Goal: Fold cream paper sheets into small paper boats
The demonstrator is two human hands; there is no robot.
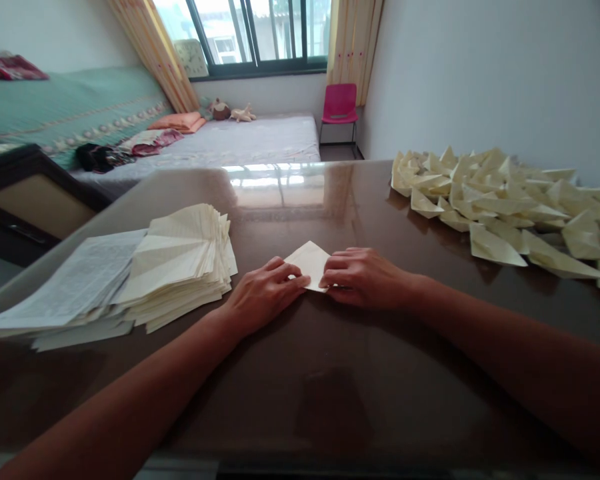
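Observation:
A small folded sheet of cream paper lies on the brown table in front of me, its pointed corner facing away. My left hand pinches its left side, thumb and fingers near the lower edge. On the opposite side, my right hand has its fingers curled round the paper's right edge. Both hands rest low against the tabletop, and they cover the paper's side corners.
To the left is a stack of cream paper sheets, beside printed sheets. A heap of folded paper boats spreads over the right side of the glossy table. Beyond stand a bed and a pink chair.

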